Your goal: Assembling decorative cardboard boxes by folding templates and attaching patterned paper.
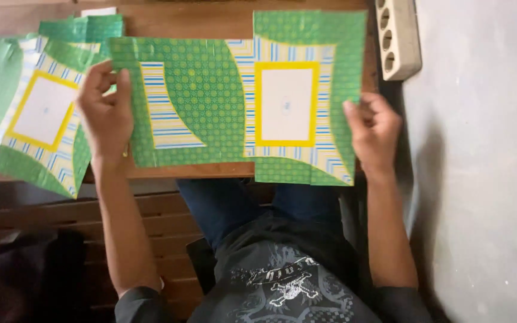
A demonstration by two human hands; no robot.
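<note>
A: Large flat green paper sheet with yellow-bordered white rectangle and blue-striped panels (210, 101) — lying spread on brown wooden tabletop (186, 170), front edge just past tabletop's near edge. Handling?

B: Looks light, thin, floppy; likely creases or tears if yanked. Glossy print, probably a bit slippery. Best taken at opposite side edges, both hands, kept taut.

A: Left hand (106, 113)?

B: At sheet's left edge, fingers (94, 75) curled narrow, thumb against them, pinching the edge.

A: Right hand (375, 128)?

B: At right edge, lower corner area. Thumb on top of the paper, fingers (384, 107) bent close; appears to grip the edge, underside hidden, so not fully sure.

A: Nearby?

B: Second sheet of same green patterned paper (43, 113) just left, overlapping behind left hand, hanging off tabletop. White multi-socket power strip (397, 39) at top right, beside grey wall (486, 149). Apart from sheet.
</note>
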